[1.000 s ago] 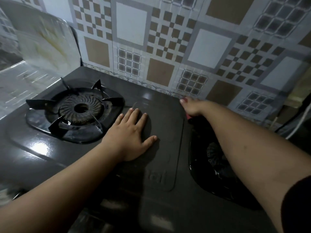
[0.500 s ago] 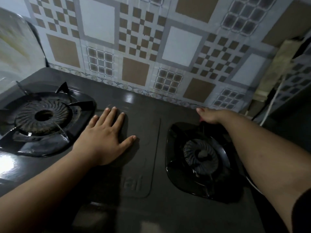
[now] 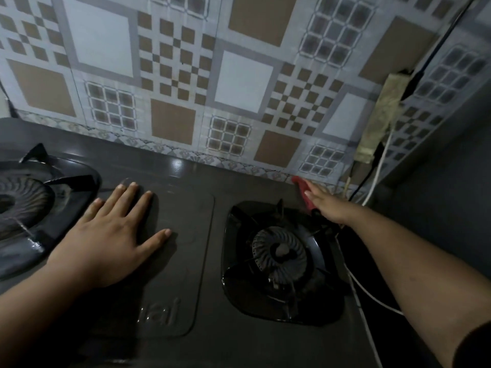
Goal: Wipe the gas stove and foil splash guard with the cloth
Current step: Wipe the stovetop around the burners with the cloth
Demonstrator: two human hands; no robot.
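The black gas stove [image 3: 186, 261] fills the lower view, with its left burner [image 3: 18, 203] and right burner [image 3: 279, 251]. My left hand [image 3: 106, 232] lies flat on the stove's middle panel, fingers spread and holding nothing. My right hand [image 3: 325, 204] reaches to the stove's back right corner and presses a red cloth [image 3: 301, 188] onto the surface there. Only a small part of the cloth shows beyond my fingers. The foil splash guard is out of view.
A patterned tile wall [image 3: 239, 83] rises right behind the stove. At the right, a power strip [image 3: 380, 123] hangs on the wall with a black cable and a white cable [image 3: 377, 166] trailing down beside the stove's right edge.
My right hand has slid the cloth rightward along the stove's back edge, from the middle to the back right corner. The view has panned right; the foil guard left the frame. My left hand stayed put.
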